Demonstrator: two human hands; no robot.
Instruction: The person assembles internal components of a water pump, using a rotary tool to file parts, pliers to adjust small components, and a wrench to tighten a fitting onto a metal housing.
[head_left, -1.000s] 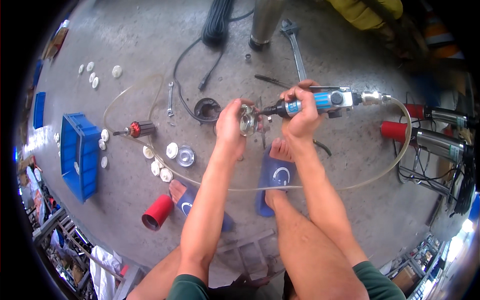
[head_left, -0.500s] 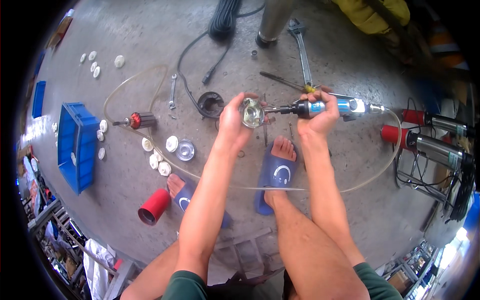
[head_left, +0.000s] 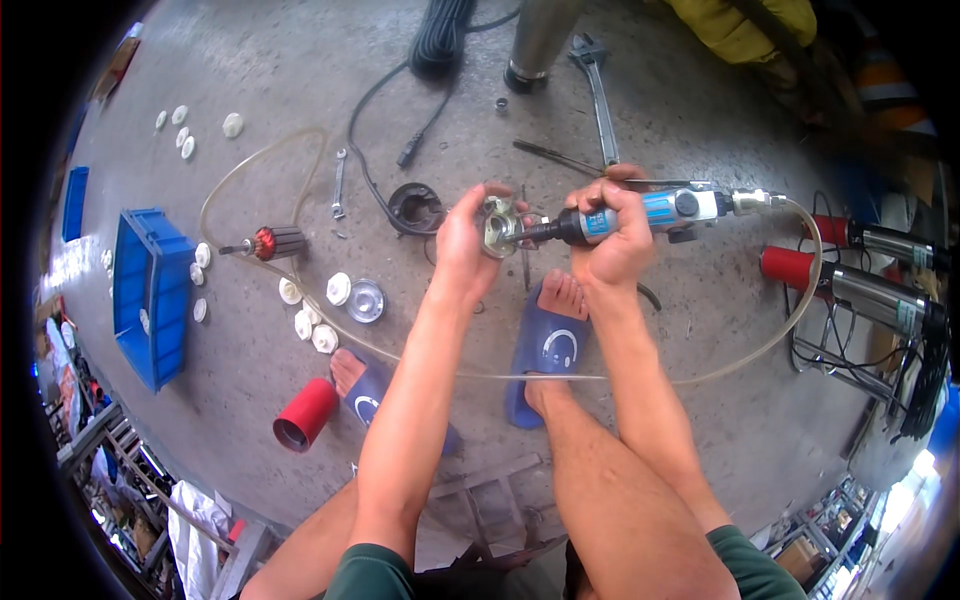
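The left hand point(head_left: 468, 240) had its fingers clamped around a small shiny metal part point(head_left: 497, 228), out over the middle of the floor. Just to the right, the right hand point(head_left: 618, 238) had its fingers wrapped around a blue-and-silver air tool point(head_left: 655, 212), whose dark bit point(head_left: 545, 231) pointed left into the part; whether they touched could not be told. An adjustable wrench point(head_left: 600, 105) lay on the far side, a red cylinder point(head_left: 308, 412) on the near left.

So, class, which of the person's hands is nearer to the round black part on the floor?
Left. The left hand, holding a shiny round piece, is just right of the round black part; the right hand, gripping the blue power tool, is farther right.
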